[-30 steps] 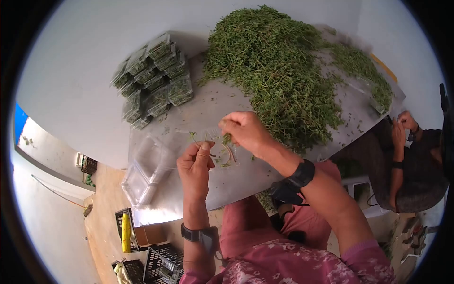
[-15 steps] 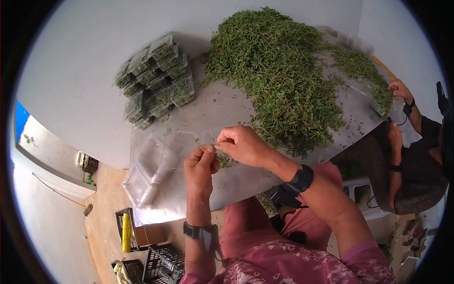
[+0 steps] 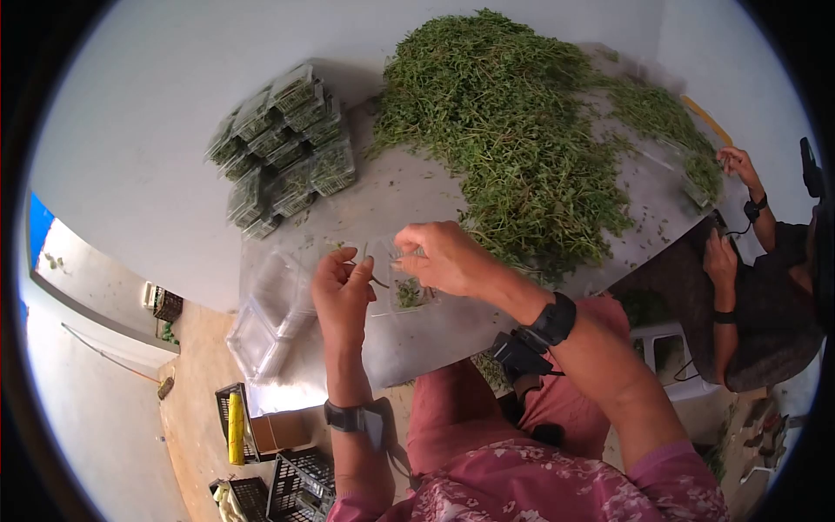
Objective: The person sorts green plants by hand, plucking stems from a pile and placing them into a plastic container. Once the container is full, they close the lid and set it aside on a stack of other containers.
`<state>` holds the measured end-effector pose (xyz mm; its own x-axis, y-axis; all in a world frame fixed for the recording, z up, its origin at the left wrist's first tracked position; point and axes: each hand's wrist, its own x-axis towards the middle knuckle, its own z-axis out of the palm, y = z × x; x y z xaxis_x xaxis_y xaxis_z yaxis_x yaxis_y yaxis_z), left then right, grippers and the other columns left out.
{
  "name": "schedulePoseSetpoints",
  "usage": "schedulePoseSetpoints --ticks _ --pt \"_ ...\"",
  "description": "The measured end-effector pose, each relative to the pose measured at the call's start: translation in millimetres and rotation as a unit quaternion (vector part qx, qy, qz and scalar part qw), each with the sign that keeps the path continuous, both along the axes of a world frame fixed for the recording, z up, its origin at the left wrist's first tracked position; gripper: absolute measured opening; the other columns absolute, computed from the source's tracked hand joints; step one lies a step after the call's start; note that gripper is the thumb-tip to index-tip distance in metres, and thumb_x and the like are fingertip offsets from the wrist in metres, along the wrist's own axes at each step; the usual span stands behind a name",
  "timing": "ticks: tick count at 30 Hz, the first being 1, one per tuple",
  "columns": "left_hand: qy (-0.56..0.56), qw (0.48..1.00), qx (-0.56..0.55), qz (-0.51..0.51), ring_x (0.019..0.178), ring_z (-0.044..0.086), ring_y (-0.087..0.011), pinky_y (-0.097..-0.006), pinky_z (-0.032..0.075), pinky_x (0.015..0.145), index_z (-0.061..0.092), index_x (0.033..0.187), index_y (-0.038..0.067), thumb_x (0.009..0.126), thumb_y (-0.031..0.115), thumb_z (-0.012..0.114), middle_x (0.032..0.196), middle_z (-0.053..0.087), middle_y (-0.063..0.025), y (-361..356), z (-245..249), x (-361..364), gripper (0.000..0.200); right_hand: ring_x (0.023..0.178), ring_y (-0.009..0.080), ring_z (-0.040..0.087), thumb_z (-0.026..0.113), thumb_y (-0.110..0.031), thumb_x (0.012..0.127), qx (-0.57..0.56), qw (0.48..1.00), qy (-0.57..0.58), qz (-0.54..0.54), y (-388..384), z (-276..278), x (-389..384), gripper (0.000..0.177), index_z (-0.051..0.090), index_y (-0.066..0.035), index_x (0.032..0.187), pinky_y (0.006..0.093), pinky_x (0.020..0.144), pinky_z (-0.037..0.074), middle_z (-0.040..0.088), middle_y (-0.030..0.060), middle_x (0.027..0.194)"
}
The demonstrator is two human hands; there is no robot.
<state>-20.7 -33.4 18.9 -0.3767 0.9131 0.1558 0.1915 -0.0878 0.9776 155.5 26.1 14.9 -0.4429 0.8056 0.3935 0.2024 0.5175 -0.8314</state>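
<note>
My left hand [image 3: 341, 291] pinches a thin green sprig [image 3: 377, 280] between thumb and fingers. To its right, my right hand [image 3: 442, 257] has its thumb and fingers apart, and I see nothing in them. Beneath the hands, a clear plastic clamshell box [image 3: 430, 302] lies open on the table, with a few sprigs [image 3: 409, 293] inside; my hands partly cover it. Beyond my right hand spreads a big heap of green leafy stems [image 3: 522, 130].
Filled clamshell boxes [image 3: 291, 143] are stacked at the back left. Nested clear boxes [image 3: 265, 339] lie by the table's left edge. Black crates [image 3: 300, 487] stand on the floor. At right, a co-worker's hands [image 3: 729, 213] are beside another box and more greens.
My hands were together at the fingertips and have come apart. The left has moved left with the sprig; the right has loosened. The co-worker's lower hand has shifted slightly.
</note>
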Motion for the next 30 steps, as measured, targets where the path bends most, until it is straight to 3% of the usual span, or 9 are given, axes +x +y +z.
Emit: schedulePoseSetpoints --ticks 2,4,10,14,17,20,23,26,30 --pt "0.159 0.986 -0.026 0.031 0.055 0.058 -0.0143 -0.0286 0.045 0.051 0.056 0.11 -0.005 0.084 0.008 0.069 0.066 0.06 -0.0072 1 -2 8 0.032 0.063 0.0285 0.063 0.066 -0.011 0.081 0.134 0.989 -0.033 -0.05 15 -9 6 0.015 0.063 0.004 0.083 0.0377 0.061 0.049 0.065 0.0169 0.071" --pt "0.273 0.959 -0.031 0.065 0.061 0.064 -0.0206 -0.0332 0.049 0.058 0.057 0.109 -0.006 0.081 0.009 0.07 0.069 0.064 -0.0137 1 -8 11 0.034 0.065 0.0329 0.063 0.064 -0.009 0.08 0.051 0.989 -0.126 -0.06 22 2 26 0.014 0.063 0.004 0.08 0.04 0.062 0.049 0.064 0.0194 0.072" --pt "0.375 0.921 0.101 0.024 0.067 0.063 -0.0306 -0.0375 0.05 0.061 0.063 0.095 0.0 0.082 0.007 0.065 0.077 0.064 -0.0151 0 -19 19 0.015 0.07 0.0372 0.064 0.063 -0.007 0.077 -0.003 0.947 -0.31 -0.08 32 -8 46 0.011 0.064 0.003 0.077 0.0434 0.064 0.05 0.063 0.0223 0.073" --pt "0.425 0.9 0.08 -0.049 0.081 0.062 -0.0339 -0.044 0.049 0.071 0.063 0.09 0.003 0.084 0.01 0.062 0.083 0.065 -0.0137 0 -31 26 0.01 0.079 0.0384 0.066 0.064 -0.007 0.075 -0.021 0.917 -0.392 -0.073 28 -11 29 0.012 0.068 0.002 0.082 0.0442 0.069 0.053 0.066 0.023 0.08" --pt "0.49 0.861 0.047 -0.125 0.078 0.064 -0.0355 -0.0408 0.051 0.07 0.064 0.094 0.0 0.084 0.007 0.062 0.083 0.065 -0.0184 -2 -36 24 0.013 0.085 0.0391 0.067 0.065 -0.007 0.076 0.016 0.901 -0.427 -0.071 21 -21 24 0.015 0.07 0.002 0.086 0.0442 0.073 0.055 0.068 0.0228 0.087" --pt "0.531 0.831 0.029 -0.162 0.084 0.063 -0.0372 -0.0427 0.05 0.074 0.065 0.095 0.001 0.085 0.008 0.061 0.082 0.065 -0.0187 -3 -35 26 0.013 0.088 0.0347 0.069 0.063 -0.002 0.074 0.009 0.877 -0.476 -0.06 20 -17 20 0.016 0.071 -0.001 0.088 0.0414 0.073 0.056 0.07 0.0189 0.089" --pt "0.51 0.842 0.017 -0.178 0.087 0.062 -0.0369 -0.043 0.05 0.075 0.064 0.094 0.001 0.085 0.007 0.06 0.086 0.066 -0.0176 -3 -34 24 0.012 0.089 0.0346 0.069 0.063 -0.004 0.074 0.015 0.883 -0.464 -0.062 23 -24 19 0.017 0.071 -0.001 0.089 0.041 0.074 0.056 0.07 0.0181 0.09" --pt "0.455 0.877 0.048 -0.146 0.087 0.06 -0.0375 -0.047 0.049 0.077 0.061 0.086 0.003 0.085 0.012 0.055 0.09 0.064 -0.0166 -4 -28 28 0.01 0.09 0.0355 0.068 0.064 -0.005 0.073 -0.023 0.887 -0.458 -0.056 23 -12 22 0.019 0.071 0.0 0.09 0.0415 0.075 0.056 0.069 0.0194 0.092" --pt "0.478 0.861 0.043 -0.166 0.088 0.061 -0.0375 -0.0448 0.05 0.076 0.062 0.089 0.001 0.084 0.007 0.056 0.093 0.064 -0.0174 1 -38 22 0.009 0.083 0.0372 0.067 0.06 -0.005 0.074 -0.053 0.913 -0.396 -0.088 24 6 39 0.018 0.068 0.005 0.087 0.0434 0.071 0.054 0.067 0.0249 0.085"
